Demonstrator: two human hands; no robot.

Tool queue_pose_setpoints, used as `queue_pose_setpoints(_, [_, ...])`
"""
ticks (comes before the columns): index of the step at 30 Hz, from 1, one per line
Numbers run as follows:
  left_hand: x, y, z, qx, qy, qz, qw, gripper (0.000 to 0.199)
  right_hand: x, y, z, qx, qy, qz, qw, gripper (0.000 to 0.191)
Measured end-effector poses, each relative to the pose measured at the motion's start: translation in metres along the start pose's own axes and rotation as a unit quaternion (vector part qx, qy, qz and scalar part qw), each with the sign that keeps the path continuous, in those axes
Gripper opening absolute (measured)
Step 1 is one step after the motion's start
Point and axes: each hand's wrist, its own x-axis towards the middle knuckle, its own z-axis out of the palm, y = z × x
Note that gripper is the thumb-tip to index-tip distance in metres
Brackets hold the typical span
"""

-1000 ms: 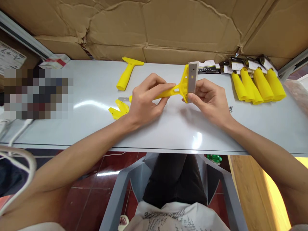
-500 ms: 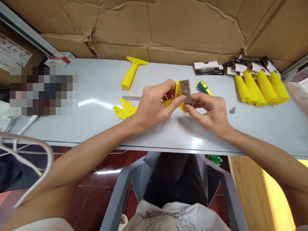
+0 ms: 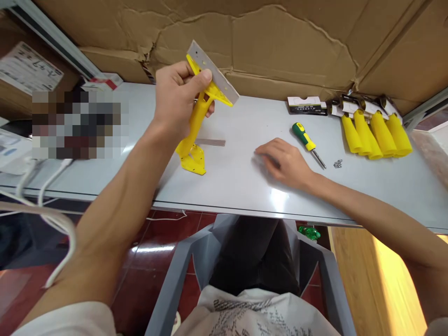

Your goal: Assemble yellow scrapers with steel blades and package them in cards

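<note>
My left hand (image 3: 178,93) is raised at the back left of the table, closed around a yellow scraper (image 3: 199,119). Its thumb presses a flat metal blade (image 3: 217,77) against the scraper's wide head. Below the handle lie yellow plastic pieces (image 3: 194,161) with small holes, partly covered by the scraper. Behind them a second metal strip (image 3: 215,142) rests on the table. My right hand (image 3: 285,161) is low over the middle of the table, fingers loosely bent, thumb apart, nothing visible in it. To its right lies a green and yellow screwdriver (image 3: 304,137), beside small screws (image 3: 338,164).
Several yellow handles (image 3: 380,135) with card packaging lie at the right. Folded cards (image 3: 307,105) sit by the cardboard (image 3: 266,42) at the back. White cables (image 3: 52,182) hang over the left front edge. A small red and white box (image 3: 103,82) stands back left.
My left hand has carried the scraper with its blade up and left, tilting it. My right hand has let go and come down towards the table. The screwdriver's shaft now shows.
</note>
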Motion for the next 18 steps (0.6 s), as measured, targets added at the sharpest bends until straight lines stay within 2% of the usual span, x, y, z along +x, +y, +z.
queue_pose_setpoints(2, [0.005, -0.013, -0.006, 0.000, -0.001, -0.034, 0.999, 0.064, 0.017, -0.017, 0.017, -0.072, -0.055, -0.117, 0.989, 0.029])
queue_pose_setpoints(4, [0.006, -0.023, -0.009, 0.005, -0.012, -0.063, 0.998, 0.068, 0.039, -0.039, 0.035, -0.119, -0.100, -0.198, 0.968, 0.033])
queue_pose_setpoints(7, [0.006, -0.031, -0.012, 0.003, -0.039, -0.079, 0.996, 0.063, 0.067, -0.070, 0.055, -0.161, -0.156, -0.250, 0.942, 0.040])
queue_pose_setpoints(10, [0.004, -0.030, -0.011, 0.005, -0.035, -0.081, 0.996, 0.053, 0.073, -0.083, 0.058, -0.198, -0.193, -0.281, 0.919, 0.038])
queue_pose_setpoints(12, [0.003, -0.027, -0.008, 0.013, -0.030, -0.084, 0.996, 0.053, 0.066, -0.081, 0.051, -0.222, -0.179, -0.307, 0.908, 0.035])
queue_pose_setpoints(15, [0.001, -0.022, 0.000, 0.023, -0.038, -0.064, 0.997, 0.057, 0.047, -0.071, 0.036, -0.254, -0.114, -0.335, 0.900, 0.034])
queue_pose_setpoints(18, [-0.005, -0.016, 0.012, 0.056, -0.036, -0.036, 0.997, 0.056, 0.031, -0.059, 0.025, -0.243, -0.054, -0.329, 0.911, 0.033])
